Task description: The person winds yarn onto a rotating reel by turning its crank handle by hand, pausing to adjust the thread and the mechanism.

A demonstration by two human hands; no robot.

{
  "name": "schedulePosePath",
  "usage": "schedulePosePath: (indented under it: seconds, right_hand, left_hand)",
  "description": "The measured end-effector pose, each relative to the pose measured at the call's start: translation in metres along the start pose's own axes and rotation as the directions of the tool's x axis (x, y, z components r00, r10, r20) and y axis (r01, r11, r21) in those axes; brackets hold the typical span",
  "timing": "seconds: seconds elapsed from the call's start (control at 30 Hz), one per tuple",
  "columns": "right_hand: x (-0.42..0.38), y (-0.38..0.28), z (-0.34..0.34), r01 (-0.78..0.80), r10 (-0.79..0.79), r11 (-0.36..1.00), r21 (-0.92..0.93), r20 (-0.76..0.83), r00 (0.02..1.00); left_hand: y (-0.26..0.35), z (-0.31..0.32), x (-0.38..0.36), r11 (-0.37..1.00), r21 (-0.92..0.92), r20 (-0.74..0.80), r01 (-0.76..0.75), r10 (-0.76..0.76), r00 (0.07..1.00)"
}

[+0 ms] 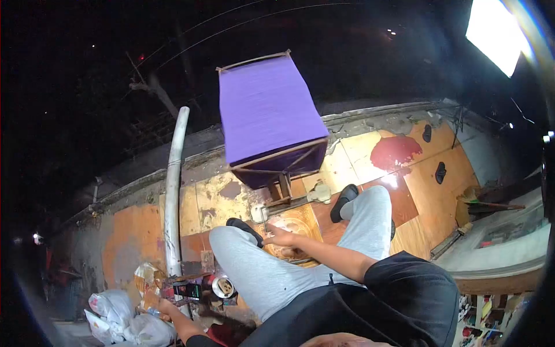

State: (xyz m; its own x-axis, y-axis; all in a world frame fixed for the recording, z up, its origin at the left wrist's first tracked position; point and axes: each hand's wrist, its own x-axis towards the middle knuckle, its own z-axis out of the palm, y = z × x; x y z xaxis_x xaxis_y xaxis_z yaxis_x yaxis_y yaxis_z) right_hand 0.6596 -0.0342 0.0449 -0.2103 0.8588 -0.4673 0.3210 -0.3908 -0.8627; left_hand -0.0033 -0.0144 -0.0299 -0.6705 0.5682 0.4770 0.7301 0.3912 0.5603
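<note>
My right hand reaches down between my knees, its fingers close together near a thin dark stick-like piece. What the fingers hold, if anything, is too small to make out. Just beyond stands a box-shaped frame covered in purple sheet, with thin wooden edges, on a short wooden post. Its base rests on the floor near my feet. At lower left my left hand is among plastic bags, against a clear plastic item; its fingers are not distinct. A white round container with brownish contents stands to its right.
White plastic bags lie at lower left. A pale upright pole rises on the left. Patchwork floor boards bear a red stain. Dark slippers lie at right. A bright lamp shines at upper right.
</note>
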Motion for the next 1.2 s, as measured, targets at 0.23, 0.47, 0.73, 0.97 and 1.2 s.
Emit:
schedulePosePath:
  seconds: [0.23, 0.47, 0.73, 0.97, 1.2]
  right_hand:
    - [-0.073, -0.051, -0.051, 0.136, -0.182, 0.843, 0.521, 0.038, 0.983]
    - [-0.124, -0.051, -0.164, -0.012, 0.060, 0.995, 0.096, -0.523, 0.850]
    - [0.006, 0.162, -0.155, -0.278, 0.166, 0.957, -0.078, -0.637, 0.752]
    - [0.049, 0.072, -0.014, -0.182, 0.188, 0.982, 0.049, -0.251, 0.949]
    - [-0.036, -0.069, -0.021, -0.048, 0.016, 0.893, 0.448, 0.076, 0.997]
  left_hand:
    - [-0.002, 0.001, 0.012, 0.998, 0.044, -0.018, 0.035, -0.034, 0.999]
    - [0.021, -0.022, -0.024, 0.933, 0.187, -0.068, 0.307, -0.299, 0.952]
    - [0.048, -0.036, -0.031, 0.972, 0.028, 0.012, 0.233, -0.234, 0.972]
    - [0.008, -0.020, -0.022, 0.905, 0.248, 0.014, 0.345, -0.360, 0.933]
    - [0.031, -0.029, -0.023, 0.831, 0.518, 0.073, 0.204, -0.281, 0.957]
